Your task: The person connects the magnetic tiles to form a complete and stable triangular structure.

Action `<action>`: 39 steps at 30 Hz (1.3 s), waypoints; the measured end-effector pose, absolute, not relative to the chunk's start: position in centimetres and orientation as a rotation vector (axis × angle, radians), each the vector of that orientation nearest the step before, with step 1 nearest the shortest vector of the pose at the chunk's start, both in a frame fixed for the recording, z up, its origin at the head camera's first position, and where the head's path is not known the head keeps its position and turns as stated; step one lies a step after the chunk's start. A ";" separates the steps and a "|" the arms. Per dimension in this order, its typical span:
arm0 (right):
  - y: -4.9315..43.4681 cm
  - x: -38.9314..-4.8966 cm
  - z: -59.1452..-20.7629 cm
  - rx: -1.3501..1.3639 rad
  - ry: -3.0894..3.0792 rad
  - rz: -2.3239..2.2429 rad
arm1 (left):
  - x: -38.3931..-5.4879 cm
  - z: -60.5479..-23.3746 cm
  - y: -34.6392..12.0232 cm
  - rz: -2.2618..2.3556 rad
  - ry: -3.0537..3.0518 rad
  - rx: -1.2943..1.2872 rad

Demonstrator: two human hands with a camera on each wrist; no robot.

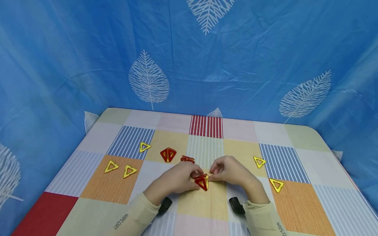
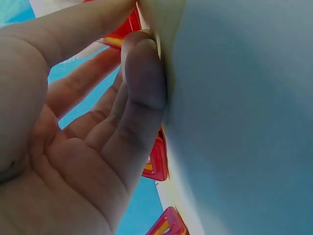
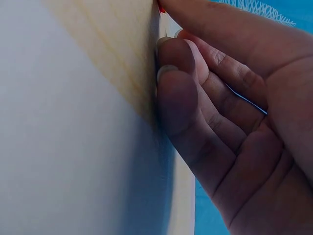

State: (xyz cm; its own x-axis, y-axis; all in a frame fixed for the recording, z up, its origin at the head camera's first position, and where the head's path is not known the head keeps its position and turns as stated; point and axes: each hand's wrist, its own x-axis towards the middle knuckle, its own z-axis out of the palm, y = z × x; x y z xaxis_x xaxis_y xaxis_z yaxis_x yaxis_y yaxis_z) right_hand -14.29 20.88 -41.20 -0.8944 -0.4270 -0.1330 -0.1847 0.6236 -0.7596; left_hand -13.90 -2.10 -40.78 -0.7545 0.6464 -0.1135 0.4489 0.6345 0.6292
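A small peaked piece made of red and yellow triangle tiles (image 1: pixel 202 183) stands on the table between both hands. My left hand (image 1: pixel 183 178) holds it from the left, with thumb and index finger around its red side. From the right, my right hand (image 1: pixel 232 171) pinches its yellow edge, thumb tip against it and the other fingers curled behind. In the left wrist view, a red tile (image 2: pixel 128 30) shows past the fingertips. Only a sliver of red shows beyond the thumb in the right wrist view. Another red piece (image 1: pixel 187 159) lies just behind the left hand.
Farther back left sits a red folded tile piece (image 1: pixel 168 154). Three yellow triangles lie at the left, one of them a yellow triangle (image 1: pixel 130 171). Two more lie at the right, including a yellow triangle (image 1: pixel 276 185). A blue curtain (image 1: pixel 236 65) hangs behind the patchwork-covered table (image 1: pixel 100 209).
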 end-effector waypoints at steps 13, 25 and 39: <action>23.2 -14.2 -40.3 -0.380 2.573 -1.239 | -13.7 -40.8 -2.2 0.849 2.532 0.870; 29.4 -13.7 -39.5 -0.125 2.778 -1.304 | -13.7 -41.0 -2.2 0.891 2.510 0.842; 34.0 -12.9 -40.5 0.366 2.802 -1.216 | -13.8 -41.0 -2.2 0.894 2.499 0.832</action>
